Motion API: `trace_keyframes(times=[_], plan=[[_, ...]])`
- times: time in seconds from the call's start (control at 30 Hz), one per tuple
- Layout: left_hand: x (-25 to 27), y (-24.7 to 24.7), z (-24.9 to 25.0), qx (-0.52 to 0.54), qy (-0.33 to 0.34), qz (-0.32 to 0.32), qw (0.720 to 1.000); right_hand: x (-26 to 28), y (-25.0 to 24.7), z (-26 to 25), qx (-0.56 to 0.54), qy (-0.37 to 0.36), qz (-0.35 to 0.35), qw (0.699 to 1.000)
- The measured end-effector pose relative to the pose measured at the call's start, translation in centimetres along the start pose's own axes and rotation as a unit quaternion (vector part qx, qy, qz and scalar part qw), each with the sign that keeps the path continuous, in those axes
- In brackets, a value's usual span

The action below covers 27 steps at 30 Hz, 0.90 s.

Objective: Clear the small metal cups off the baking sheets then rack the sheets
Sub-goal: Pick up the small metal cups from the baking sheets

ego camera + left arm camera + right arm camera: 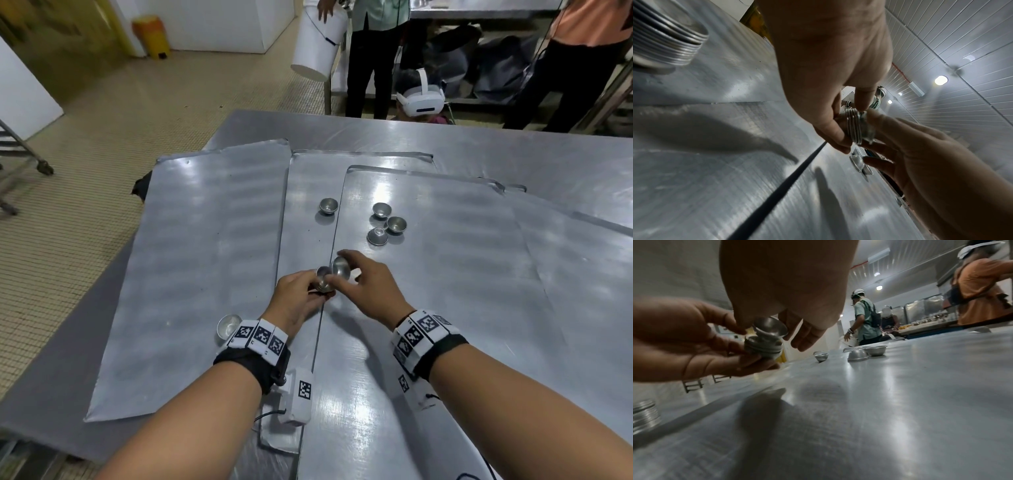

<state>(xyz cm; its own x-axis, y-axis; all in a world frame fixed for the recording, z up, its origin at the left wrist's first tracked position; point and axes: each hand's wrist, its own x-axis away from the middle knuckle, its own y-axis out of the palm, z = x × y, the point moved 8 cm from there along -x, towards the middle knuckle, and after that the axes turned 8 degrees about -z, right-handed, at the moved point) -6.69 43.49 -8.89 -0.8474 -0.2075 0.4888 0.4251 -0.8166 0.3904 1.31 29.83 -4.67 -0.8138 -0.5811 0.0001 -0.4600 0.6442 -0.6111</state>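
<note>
Above overlapping baking sheets (pixel 212 246) on a steel table (pixel 513 154), the left hand (pixel 294 301) grips a nested cup stack (pixel 323 279) while the right hand (pixel 368 291) pinches a tilted metal cup (pixel 342 267) at its top.

Both forearms reach forward, wrists banded. The left hand (pixel 296 296) curls its fingers in a grip; the right hand (pixel 371 286) pinches with thumb and forefinger.

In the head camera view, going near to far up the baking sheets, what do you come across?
Stack of cups beside the left wrist → left hand holding a small stack, right hand tipping a cup onto it → upside-down cup → upright cup → two farthest cups, level with each other.
</note>
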Motion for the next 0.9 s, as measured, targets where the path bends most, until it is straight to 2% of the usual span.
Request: trace_keyframes(times=[0.1,0.37,0.47,0.53,0.6,0.73,0.9], plan=[[0.1,0.6,0.1,0.016,-0.002,-0.013,1.0,-0.2,1.6,-0.2,0.034,-0.013,-0.051,0.998],[-0.7,0.2,-0.3,-0.017,-0.004,-0.015,1.0,0.0,1.9,0.9,0.037,0.006,-0.066,0.997],[-1.4,0.3,-0.5,-0.005,-0.005,-0.013,1.0,-0.6,-0.4,3.2,0.044,0.042,0.001,0.998],[-1.9,0.2,-0.6,-0.009,-0.009,-0.004,1.0,-1.7,-2.6,5.6,0.074,0.094,0.049,0.992],[-2.3,0.2,-0.7,-0.014,-0.013,0.0,1.0,-3.2,-4.4,7.2,0.109,0.128,0.057,0.984],[-2.7,0.4,-0.6,-0.016,-0.021,-0.005,1.0,-6.3,-6.3,8.7,0.166,0.159,0.014,0.973],[-2.9,0.5,-0.5,-0.023,-0.016,-0.013,1.0,-8.8,-4.7,9.5,0.209,0.16,-0.082,0.961]])
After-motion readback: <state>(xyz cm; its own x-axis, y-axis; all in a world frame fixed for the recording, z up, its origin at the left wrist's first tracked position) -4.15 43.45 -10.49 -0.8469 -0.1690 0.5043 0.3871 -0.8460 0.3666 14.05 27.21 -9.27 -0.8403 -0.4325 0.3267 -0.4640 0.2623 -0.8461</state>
